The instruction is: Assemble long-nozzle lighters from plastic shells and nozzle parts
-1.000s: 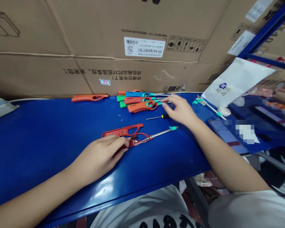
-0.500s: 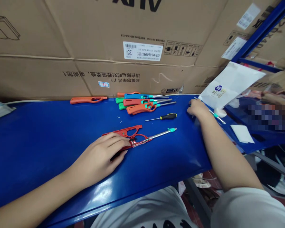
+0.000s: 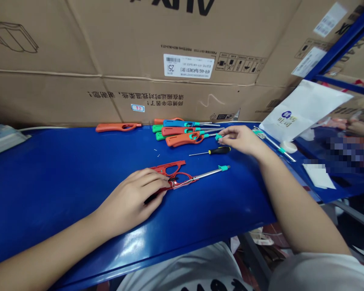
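Observation:
My left hand (image 3: pixel 139 194) is closed around the handle end of a red gas lighter (image 3: pixel 182 182) whose casing is opened up, with wires showing inside. Its metal barrel (image 3: pixel 208 173) points right and carries a turquoise collar near the tip. Behind it lies the other red casing half (image 3: pixel 172 166), partly under my left fingers. My right hand (image 3: pixel 239 138) pinches a small turquoise plastic part (image 3: pixel 219 137) above the table, just right of the piled lighters. A black and yellow screwdriver (image 3: pixel 220 150) lies below that hand.
Several lighters (image 3: pixel 182 139) are piled by the cardboard boxes (image 3: pixel 124 44), with an orange lighter body (image 3: pixel 118 127) to their left. Two tiny screws (image 3: pixel 157 152) lie on the blue table (image 3: pixel 63 169). At right are metal barrels (image 3: pixel 279 147), a white bag (image 3: pixel 303 111) and another person's hand (image 3: pixel 362 128).
My right hand has moved left from beside the barrels and white bag, bringing a small turquoise part. My left hand stays on the red lighter. The view has shifted slightly.

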Tool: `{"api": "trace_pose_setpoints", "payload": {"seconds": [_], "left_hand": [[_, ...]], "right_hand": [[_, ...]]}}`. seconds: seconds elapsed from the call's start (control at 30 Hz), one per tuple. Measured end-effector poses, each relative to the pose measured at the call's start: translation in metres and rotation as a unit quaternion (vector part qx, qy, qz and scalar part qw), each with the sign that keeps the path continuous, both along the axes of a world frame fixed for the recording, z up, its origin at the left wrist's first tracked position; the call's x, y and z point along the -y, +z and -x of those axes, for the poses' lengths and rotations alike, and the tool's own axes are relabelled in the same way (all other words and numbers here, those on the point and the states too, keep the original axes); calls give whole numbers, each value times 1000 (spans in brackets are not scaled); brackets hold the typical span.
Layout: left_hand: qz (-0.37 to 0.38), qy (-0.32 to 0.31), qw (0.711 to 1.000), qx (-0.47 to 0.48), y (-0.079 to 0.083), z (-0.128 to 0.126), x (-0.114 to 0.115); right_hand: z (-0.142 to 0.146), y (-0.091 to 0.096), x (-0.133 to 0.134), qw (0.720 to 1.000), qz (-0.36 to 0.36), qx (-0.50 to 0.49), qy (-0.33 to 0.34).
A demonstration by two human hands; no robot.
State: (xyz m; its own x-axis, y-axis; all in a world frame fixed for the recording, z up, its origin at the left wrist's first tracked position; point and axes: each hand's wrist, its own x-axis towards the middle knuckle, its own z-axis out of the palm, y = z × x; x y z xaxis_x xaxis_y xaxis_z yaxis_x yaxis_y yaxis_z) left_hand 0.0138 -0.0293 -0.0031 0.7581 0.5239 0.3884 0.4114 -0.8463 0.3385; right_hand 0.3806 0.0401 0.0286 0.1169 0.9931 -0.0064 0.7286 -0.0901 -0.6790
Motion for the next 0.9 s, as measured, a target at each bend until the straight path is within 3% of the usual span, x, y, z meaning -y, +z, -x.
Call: {"api": "trace_pose_setpoints", "payload": {"seconds": [0.13,0.23,0.37,0.47,0.6,0.9], "left_hand": [[21,-1,1000,3,0,-1,0],[41,16,999,23,0,-2,1],[55,65,993,76,-2,-4,4],[48,75,991,98,-2,-5,4],[22,42,992,116,1,-6,2],[22,12,994,104,1,-5,3]], "right_hand": [[33,1,16,987,-19,-136,85],[53,2,30,938,38,-303,162],[77,-1,46,873,150,-416,204],[92,-7,55,833,227,-456,215],[102,-14,60,795,301,-481,213],[108,-20,63,781,319,-482,236]]}}
